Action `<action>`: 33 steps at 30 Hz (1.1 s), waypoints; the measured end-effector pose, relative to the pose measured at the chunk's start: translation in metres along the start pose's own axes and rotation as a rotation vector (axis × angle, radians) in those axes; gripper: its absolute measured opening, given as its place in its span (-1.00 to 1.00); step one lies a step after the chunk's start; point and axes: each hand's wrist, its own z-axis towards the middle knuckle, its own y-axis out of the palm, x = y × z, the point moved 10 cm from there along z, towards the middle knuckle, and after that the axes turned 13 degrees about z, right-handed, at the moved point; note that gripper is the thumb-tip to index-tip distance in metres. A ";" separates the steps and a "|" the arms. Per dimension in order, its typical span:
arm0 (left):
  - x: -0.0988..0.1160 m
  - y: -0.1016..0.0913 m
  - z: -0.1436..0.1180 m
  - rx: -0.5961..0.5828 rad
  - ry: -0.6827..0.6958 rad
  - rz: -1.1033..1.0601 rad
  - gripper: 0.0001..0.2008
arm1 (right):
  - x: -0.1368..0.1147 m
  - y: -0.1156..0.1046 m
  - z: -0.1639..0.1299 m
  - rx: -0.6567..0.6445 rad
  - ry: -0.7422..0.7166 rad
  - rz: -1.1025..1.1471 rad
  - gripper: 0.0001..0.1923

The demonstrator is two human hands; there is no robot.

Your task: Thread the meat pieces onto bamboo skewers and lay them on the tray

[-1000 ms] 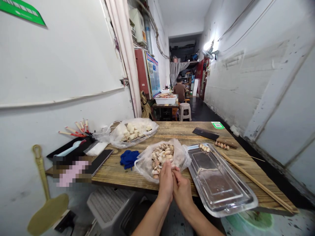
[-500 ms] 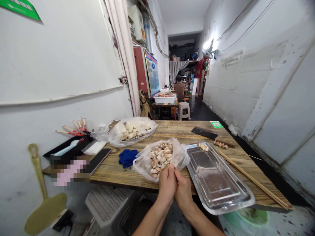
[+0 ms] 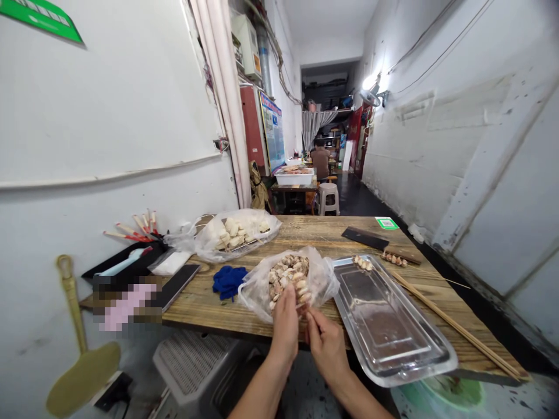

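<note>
Both hands, left (image 3: 285, 317) and right (image 3: 325, 343), seemingly pinch a skewer (image 3: 302, 291) of shellfish over the open bag (image 3: 257, 288), beside the steel tray (image 3: 393, 343).

Eatery's back-alley prep area: wooden table (image 3: 314, 233), bagged food pieces (image 3: 286, 273), bamboo skewers (image 3: 454, 326), steel tray (image 3: 393, 331), cleaver (image 3: 364, 237).

On the wooden desk (image 3: 305, 233), a blue cloth (image 3: 227, 280) lies left of the steel tray (image 3: 393, 331). Behind the cloth sits a plastic bag of pale cubes (image 3: 238, 233). A dark cleaver (image 3: 371, 238) lies beyond the tray, and long bamboo sticks (image 3: 454, 326) lie at the tray's right side. A plastic stool (image 3: 327, 196) stands far behind the desk.
</note>
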 end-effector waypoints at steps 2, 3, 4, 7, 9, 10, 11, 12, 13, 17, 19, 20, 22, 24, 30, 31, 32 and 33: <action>0.006 0.000 0.004 -0.029 -0.020 -0.064 -0.55 | -0.001 0.004 -0.004 -0.033 0.000 -0.016 -0.69; 0.010 0.000 0.006 -0.032 -0.021 -0.069 -0.55 | -0.002 0.006 -0.006 -0.041 -0.003 -0.025 -0.69; 0.013 -0.002 0.007 -0.021 -0.018 -0.066 -0.57 | -0.003 0.008 -0.007 -0.047 -0.008 -0.032 -0.69; 0.018 -0.003 0.010 -0.001 -0.004 -0.044 -0.61 | -0.004 0.013 -0.009 -0.059 -0.012 -0.025 -0.70; 0.018 -0.002 0.010 0.011 0.001 -0.038 -0.64 | -0.005 0.015 -0.008 -0.065 -0.008 -0.001 -0.71; 0.018 -0.002 0.010 0.020 0.002 -0.037 -0.65 | -0.005 0.015 -0.008 -0.066 -0.006 0.009 -0.71; 0.018 -0.001 0.010 0.030 0.002 -0.040 -0.66 | -0.006 0.015 -0.007 -0.065 -0.005 0.019 -0.72; 0.017 -0.001 0.009 0.039 0.003 -0.045 -0.67 | -0.006 0.015 -0.006 -0.063 -0.003 0.026 -0.72; 0.017 0.000 0.010 0.048 0.004 -0.053 -0.68 | -0.007 0.015 -0.006 -0.058 -0.001 0.033 -0.72; 0.018 0.002 0.010 0.069 0.020 -0.062 -0.68 | -0.008 0.014 -0.005 -0.032 0.009 0.053 -0.74; 0.017 0.002 0.011 0.085 0.033 -0.044 -0.69 | -0.010 0.014 -0.005 -0.022 0.010 0.056 -0.74; 0.016 0.002 0.011 0.092 0.037 -0.034 -0.69 | -0.010 0.014 -0.005 -0.018 0.012 0.055 -0.73; 0.013 0.001 0.011 0.102 0.037 -0.017 -0.70 | -0.010 0.013 -0.006 -0.013 0.024 0.049 -0.72; 0.010 0.001 0.011 0.105 0.037 -0.008 -0.71 | -0.008 0.013 -0.007 -0.014 0.040 0.037 -0.72; 0.010 0.003 0.011 0.082 0.017 -0.076 -0.63 | 0.002 0.015 -0.003 -0.032 0.066 0.005 -0.71; 0.010 0.004 0.011 0.058 0.004 -0.106 -0.60 | 0.003 0.014 -0.003 -0.035 0.075 -0.001 -0.70; 0.010 0.004 0.010 0.033 -0.007 -0.133 -0.58 | 0.004 0.011 -0.003 -0.040 0.083 -0.010 -0.69; 0.011 0.003 0.009 0.012 -0.013 -0.150 -0.56 | 0.004 0.006 -0.004 -0.058 0.095 -0.018 -0.67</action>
